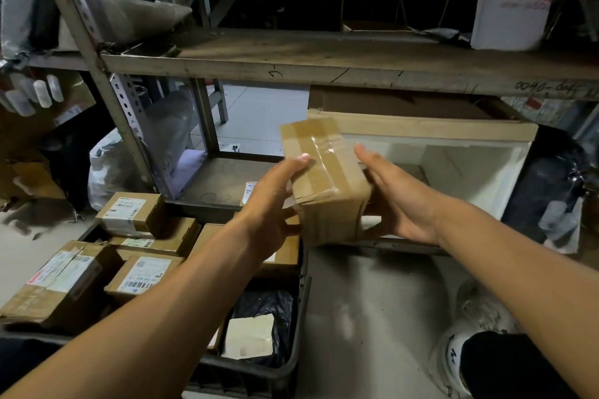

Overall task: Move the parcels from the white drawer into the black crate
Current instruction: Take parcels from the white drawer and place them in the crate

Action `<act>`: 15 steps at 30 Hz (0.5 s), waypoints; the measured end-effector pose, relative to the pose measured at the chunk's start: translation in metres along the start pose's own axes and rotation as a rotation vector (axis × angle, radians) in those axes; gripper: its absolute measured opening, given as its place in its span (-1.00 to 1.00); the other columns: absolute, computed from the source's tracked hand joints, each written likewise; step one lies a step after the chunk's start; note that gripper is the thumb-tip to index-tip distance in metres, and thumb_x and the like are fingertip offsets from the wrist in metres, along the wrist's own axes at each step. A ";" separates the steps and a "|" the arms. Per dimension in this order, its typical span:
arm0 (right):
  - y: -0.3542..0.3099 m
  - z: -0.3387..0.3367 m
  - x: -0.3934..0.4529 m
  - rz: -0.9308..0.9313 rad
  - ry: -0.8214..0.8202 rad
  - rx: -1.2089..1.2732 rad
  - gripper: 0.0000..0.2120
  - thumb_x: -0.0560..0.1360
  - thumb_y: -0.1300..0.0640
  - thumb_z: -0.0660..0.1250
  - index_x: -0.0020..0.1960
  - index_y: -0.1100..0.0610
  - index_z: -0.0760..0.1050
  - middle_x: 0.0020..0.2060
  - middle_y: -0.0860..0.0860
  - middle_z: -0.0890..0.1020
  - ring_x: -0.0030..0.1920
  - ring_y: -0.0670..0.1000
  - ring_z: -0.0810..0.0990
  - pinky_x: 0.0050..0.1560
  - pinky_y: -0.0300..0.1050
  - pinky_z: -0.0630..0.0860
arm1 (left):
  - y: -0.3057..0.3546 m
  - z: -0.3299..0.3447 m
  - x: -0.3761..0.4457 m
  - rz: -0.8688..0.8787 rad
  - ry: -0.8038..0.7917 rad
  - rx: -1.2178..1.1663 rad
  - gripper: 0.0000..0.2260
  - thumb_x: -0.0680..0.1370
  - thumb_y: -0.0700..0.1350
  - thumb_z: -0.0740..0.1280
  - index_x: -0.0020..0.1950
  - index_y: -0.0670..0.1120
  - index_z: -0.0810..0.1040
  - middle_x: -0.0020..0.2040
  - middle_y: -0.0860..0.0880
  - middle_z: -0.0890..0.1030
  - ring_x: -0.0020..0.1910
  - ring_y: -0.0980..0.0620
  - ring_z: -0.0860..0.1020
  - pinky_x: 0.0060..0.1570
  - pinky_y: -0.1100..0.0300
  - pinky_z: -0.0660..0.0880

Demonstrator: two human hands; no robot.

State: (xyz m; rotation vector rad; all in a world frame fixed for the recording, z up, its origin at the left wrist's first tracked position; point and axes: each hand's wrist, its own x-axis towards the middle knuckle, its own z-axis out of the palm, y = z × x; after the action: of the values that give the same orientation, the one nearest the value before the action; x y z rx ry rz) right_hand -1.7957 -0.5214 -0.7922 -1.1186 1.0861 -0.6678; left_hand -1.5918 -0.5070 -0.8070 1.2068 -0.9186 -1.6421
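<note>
2 hands — unlabelled taped parcel

Taped cardboard parcel, held in the air between left hand and right hand, above white drawer's near left corner. Black crate lower left, holding labelled boxes.
</note>
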 end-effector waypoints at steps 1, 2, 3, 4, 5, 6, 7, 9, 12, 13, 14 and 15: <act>0.001 0.000 0.000 0.012 -0.001 -0.004 -0.38 0.40 -0.42 0.30 0.29 -0.05 0.59 0.13 0.13 0.70 0.10 0.15 0.67 0.07 0.14 0.61 | 0.000 -0.001 0.000 -0.015 -0.025 0.026 -0.55 0.49 0.23 0.40 0.29 0.05 0.52 0.21 -0.13 0.63 0.21 -0.21 0.59 0.22 -0.21 0.52; 0.002 -0.001 0.001 0.016 0.014 -0.001 -0.41 0.43 -0.39 0.31 0.28 -0.02 0.59 0.12 0.14 0.70 0.12 0.16 0.68 0.15 0.18 0.59 | 0.000 -0.002 0.001 -0.024 -0.055 0.055 -0.57 0.48 0.24 0.39 0.25 0.05 0.54 0.21 -0.14 0.64 0.22 -0.22 0.59 0.26 -0.22 0.50; 0.002 -0.001 0.002 0.019 0.038 0.008 -0.45 0.46 -0.35 0.33 0.28 0.00 0.59 0.12 0.15 0.70 0.14 0.18 0.68 0.22 0.22 0.56 | 0.000 -0.002 0.001 -0.030 -0.079 0.084 -0.59 0.47 0.26 0.39 0.21 0.05 0.57 0.21 -0.14 0.65 0.22 -0.22 0.60 0.28 -0.23 0.49; 0.002 -0.001 0.002 0.019 0.070 0.020 -0.47 0.48 -0.30 0.35 0.28 0.03 0.59 0.12 0.16 0.70 0.15 0.19 0.68 0.26 0.23 0.55 | 0.001 -0.003 0.000 -0.038 -0.100 0.113 -0.59 0.47 0.28 0.38 0.19 0.07 0.58 0.21 -0.14 0.65 0.22 -0.21 0.60 0.27 -0.22 0.49; 0.002 -0.001 0.003 0.020 0.092 0.036 -0.49 0.48 -0.27 0.38 0.29 0.04 0.58 0.12 0.18 0.70 0.15 0.21 0.68 0.27 0.24 0.54 | 0.002 -0.004 -0.002 -0.048 -0.123 0.140 -0.58 0.47 0.31 0.36 0.19 0.09 0.59 0.22 -0.14 0.64 0.22 -0.21 0.60 0.26 -0.22 0.50; 0.002 -0.002 0.005 0.018 0.104 0.053 -0.47 0.46 -0.25 0.42 0.30 0.04 0.56 0.13 0.19 0.70 0.15 0.22 0.68 0.26 0.25 0.55 | 0.004 -0.005 -0.003 -0.059 -0.152 0.169 -0.56 0.46 0.34 0.33 0.20 0.12 0.60 0.24 -0.13 0.63 0.22 -0.21 0.60 0.23 -0.21 0.53; 0.002 -0.003 0.006 0.013 0.116 0.072 -0.41 0.42 -0.25 0.47 0.33 0.04 0.54 0.14 0.21 0.69 0.15 0.24 0.68 0.23 0.27 0.56 | 0.004 -0.007 -0.004 -0.069 -0.186 0.201 -0.53 0.44 0.38 0.31 0.22 0.15 0.61 0.25 -0.13 0.62 0.22 -0.20 0.59 0.19 -0.18 0.55; 0.002 -0.007 0.009 0.007 0.170 0.114 -0.25 0.31 -0.26 0.56 0.40 0.01 0.46 0.17 0.22 0.67 0.13 0.27 0.68 0.12 0.31 0.60 | 0.002 -0.009 -0.005 -0.097 -0.252 0.245 -0.46 0.42 0.41 0.34 0.30 0.17 0.59 0.29 -0.13 0.59 0.25 -0.20 0.58 0.17 -0.16 0.55; 0.000 -0.011 0.008 0.014 0.221 0.120 -0.20 0.26 -0.28 0.58 0.40 -0.04 0.44 0.18 0.21 0.66 0.12 0.27 0.68 0.02 0.29 0.63 | -0.001 -0.010 -0.004 -0.109 -0.263 0.197 -0.44 0.38 0.28 0.45 0.30 0.06 0.59 0.23 -0.13 0.62 0.14 -0.18 0.64 0.10 -0.10 0.56; -0.001 -0.012 0.007 0.014 0.216 0.121 -0.25 0.28 -0.30 0.55 0.37 -0.04 0.47 0.19 0.20 0.65 0.13 0.26 0.68 0.05 0.30 0.62 | -0.001 -0.011 -0.004 -0.105 -0.239 0.161 -0.44 0.37 0.23 0.49 0.29 0.01 0.58 0.20 -0.16 0.63 0.09 -0.17 0.66 0.04 -0.06 0.58; -0.002 -0.014 0.006 0.011 0.221 0.129 -0.29 0.31 -0.32 0.52 0.35 -0.03 0.50 0.20 0.18 0.65 0.15 0.24 0.67 0.07 0.30 0.61 | 0.000 -0.012 -0.003 -0.107 -0.207 0.127 -0.42 0.35 0.19 0.51 0.30 -0.02 0.56 0.19 -0.19 0.63 0.07 -0.18 0.66 0.02 -0.04 0.59; -0.003 -0.016 0.006 0.010 0.241 0.136 -0.33 0.33 -0.34 0.48 0.33 -0.03 0.52 0.21 0.16 0.64 0.16 0.22 0.65 0.09 0.31 0.59 | 0.002 -0.015 -0.002 -0.112 -0.180 0.108 -0.39 0.33 0.17 0.52 0.30 -0.04 0.54 0.20 -0.21 0.61 0.09 -0.20 0.65 0.02 -0.02 0.60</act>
State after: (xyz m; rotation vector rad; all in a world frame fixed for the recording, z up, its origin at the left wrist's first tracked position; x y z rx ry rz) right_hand -1.8080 -0.5332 -0.7922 -0.9321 1.2302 -0.8721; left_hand -1.5771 -0.5065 -0.8084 1.2156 -1.0798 -1.8335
